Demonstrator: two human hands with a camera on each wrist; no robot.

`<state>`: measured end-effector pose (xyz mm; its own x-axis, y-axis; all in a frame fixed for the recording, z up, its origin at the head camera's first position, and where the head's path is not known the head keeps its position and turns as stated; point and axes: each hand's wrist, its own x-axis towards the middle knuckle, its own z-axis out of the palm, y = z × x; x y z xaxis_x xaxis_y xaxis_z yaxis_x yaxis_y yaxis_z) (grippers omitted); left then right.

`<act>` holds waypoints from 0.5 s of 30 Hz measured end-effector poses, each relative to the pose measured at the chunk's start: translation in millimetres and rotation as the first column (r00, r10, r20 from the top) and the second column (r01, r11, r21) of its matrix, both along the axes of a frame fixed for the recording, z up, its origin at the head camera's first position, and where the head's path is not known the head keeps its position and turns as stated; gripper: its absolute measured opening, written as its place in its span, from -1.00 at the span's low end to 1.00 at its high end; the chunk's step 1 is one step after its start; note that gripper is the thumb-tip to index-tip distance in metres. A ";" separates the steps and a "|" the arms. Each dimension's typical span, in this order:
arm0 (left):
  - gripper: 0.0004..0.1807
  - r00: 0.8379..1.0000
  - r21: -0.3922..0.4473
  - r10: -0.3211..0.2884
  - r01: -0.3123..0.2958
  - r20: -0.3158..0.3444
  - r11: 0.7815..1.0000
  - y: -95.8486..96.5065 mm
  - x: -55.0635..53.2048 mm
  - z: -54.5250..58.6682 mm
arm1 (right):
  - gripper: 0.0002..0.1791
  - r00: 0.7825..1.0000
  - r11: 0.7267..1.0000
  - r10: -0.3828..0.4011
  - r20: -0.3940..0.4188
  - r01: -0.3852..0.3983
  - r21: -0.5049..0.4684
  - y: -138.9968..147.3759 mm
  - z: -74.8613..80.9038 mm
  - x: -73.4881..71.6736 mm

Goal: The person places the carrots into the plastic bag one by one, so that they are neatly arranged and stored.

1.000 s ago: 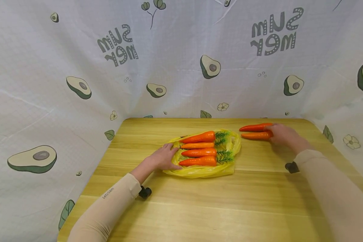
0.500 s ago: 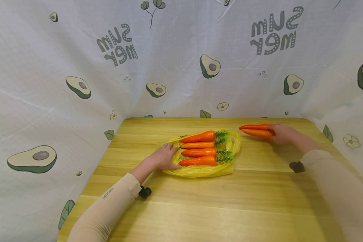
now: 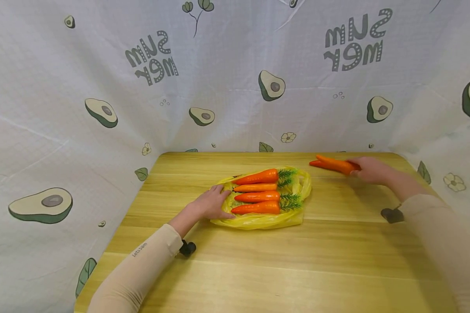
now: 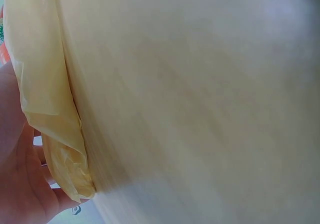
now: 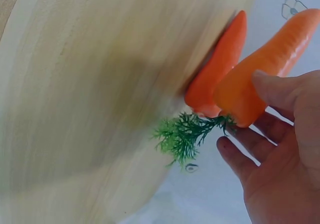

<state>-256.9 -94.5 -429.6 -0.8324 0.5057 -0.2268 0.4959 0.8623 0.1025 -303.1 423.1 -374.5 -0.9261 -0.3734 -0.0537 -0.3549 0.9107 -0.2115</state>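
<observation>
In the head view my right hand pinches an orange carrot by its thick end, its tip raised. A redder carrot lies on the table just behind it, partly covered by it in the head view. Green leafy tops hang near the thick ends in the right wrist view. My left hand holds the left edge of a yellow plastic bag, its fingers partly hidden behind the plastic in the left wrist view. Several carrots lie side by side on the bag, leafy tops to the right.
A light wooden table carries everything. Behind it and at both sides hangs a white curtain printed with avocados. The table's back edge runs close behind the two carrots at the right.
My right hand has shifted slightly right and back, lifting and tilting the nearer carrot so that it now crosses over the redder one. The left hand and the bag have stayed put.
</observation>
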 end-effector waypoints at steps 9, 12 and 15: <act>0.04 1.000 -0.001 0.000 0.000 0.007 1.000 1.4 2.9 5.3 | -0.49 0.999 0.999 -0.005 -0.038 0.003 -0.042 -1.1 11.1 8.1; 0.04 1.000 -0.002 -0.003 0.003 0.007 1.000 1.4 3.0 5.7 | -0.48 0.999 0.998 0.001 -0.046 -0.003 -0.055 -2.4 15.8 11.3; 0.04 1.000 -0.002 -0.006 0.006 0.006 1.000 1.3 2.8 5.6 | -0.49 0.999 0.997 0.000 -0.049 -0.004 -0.081 -4.1 20.9 14.7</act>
